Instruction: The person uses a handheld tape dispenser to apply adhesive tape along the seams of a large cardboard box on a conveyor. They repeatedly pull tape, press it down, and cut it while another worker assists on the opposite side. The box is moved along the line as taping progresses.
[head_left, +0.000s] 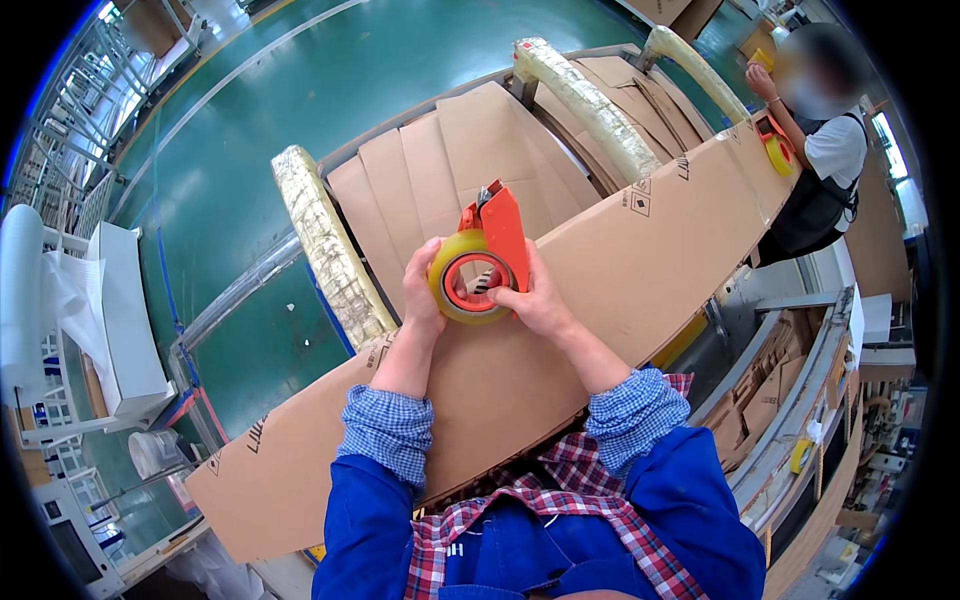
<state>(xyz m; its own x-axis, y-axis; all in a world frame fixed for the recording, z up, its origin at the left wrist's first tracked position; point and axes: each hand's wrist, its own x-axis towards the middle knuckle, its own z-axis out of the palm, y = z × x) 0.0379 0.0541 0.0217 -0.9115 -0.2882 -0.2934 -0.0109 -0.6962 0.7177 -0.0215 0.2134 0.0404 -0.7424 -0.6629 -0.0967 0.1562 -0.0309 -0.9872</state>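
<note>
Both my hands hold a red packing tape dispenser (504, 232) with a roll of yellowish tape (450, 289) on it, above a long cardboard box (592, 262). My left hand (424, 289) grips the roll's left side. My right hand (538, 296) is on the dispenser's right side, its thumb at the red hub. The box lies slantwise before me, from lower left to upper right, and bears printed marks. A second red tape dispenser (776, 146) rests at its far right end.
A co-worker (825, 150) stands by the box's far right end. Behind the box, wrapped padded bars (330, 240) rise beside stacked flat cardboard (480, 142). At right is a rack with cardboard pieces (765, 397); at left, a foam roll (22, 292) and a white bin-like unit (127, 322).
</note>
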